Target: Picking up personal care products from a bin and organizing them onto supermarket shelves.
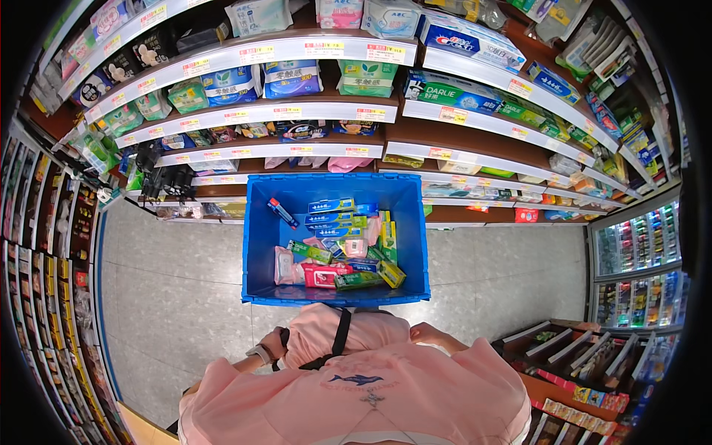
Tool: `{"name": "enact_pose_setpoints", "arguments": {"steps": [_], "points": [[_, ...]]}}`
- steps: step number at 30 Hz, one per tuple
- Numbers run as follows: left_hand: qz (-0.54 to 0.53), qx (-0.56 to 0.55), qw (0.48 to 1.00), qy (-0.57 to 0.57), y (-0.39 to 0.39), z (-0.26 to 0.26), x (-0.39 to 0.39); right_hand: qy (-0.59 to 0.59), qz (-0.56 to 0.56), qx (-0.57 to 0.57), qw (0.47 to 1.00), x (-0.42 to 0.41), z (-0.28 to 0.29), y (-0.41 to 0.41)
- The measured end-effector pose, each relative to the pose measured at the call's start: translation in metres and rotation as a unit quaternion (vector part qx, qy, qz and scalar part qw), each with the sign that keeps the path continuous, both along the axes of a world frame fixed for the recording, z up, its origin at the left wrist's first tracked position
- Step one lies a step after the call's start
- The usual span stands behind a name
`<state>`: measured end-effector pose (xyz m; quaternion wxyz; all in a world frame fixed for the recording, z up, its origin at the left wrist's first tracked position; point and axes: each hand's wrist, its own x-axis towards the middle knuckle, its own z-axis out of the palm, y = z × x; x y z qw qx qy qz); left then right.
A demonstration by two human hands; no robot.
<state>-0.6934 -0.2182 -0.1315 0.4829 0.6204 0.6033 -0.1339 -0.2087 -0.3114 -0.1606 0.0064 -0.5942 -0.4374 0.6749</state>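
My left hand (274,342), with a watch at the wrist, is beside my waist on the picture's left, against a dark strap piece; its fingers are partly hidden. At the other side of my waist, my right hand (427,334) rests near the pink shirt, fingers curled and partly hidden. In front of me stands a blue plastic crate (253,239). It holds several toothpaste boxes, among them a green one (356,280) and blue-and-white ones (331,206), plus a red wipes pack (325,275) and a pink-and-white pack (284,265).
Store shelves (356,114) with sanitary pads, and toothpaste boxes (473,41) farther right, stand behind the crate. Grey floor tiles (178,289) flank it. Packed shelving (44,278) runs along the left; a glass-door cooler (637,261) and a low rack (573,350) are at the right.
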Motion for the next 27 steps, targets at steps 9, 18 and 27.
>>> {"name": "enact_pose_setpoints", "arguments": {"steps": [9, 18, 27], "points": [[0.003, 0.038, 0.985, 0.166, -0.001, -0.039, -0.023, -0.079, 0.065, -0.002, 0.995, -0.002, -0.017, -0.007], [-0.147, -0.046, 0.988, 0.002, 0.023, -0.071, -0.043, -0.242, 0.118, 0.057, 0.961, 0.005, -0.03, 0.011], [-0.162, 0.0, 0.986, -0.042, 0.05, -0.071, -0.024, -0.186, 0.256, 0.118, 0.941, 0.011, -0.032, 0.024]]}}
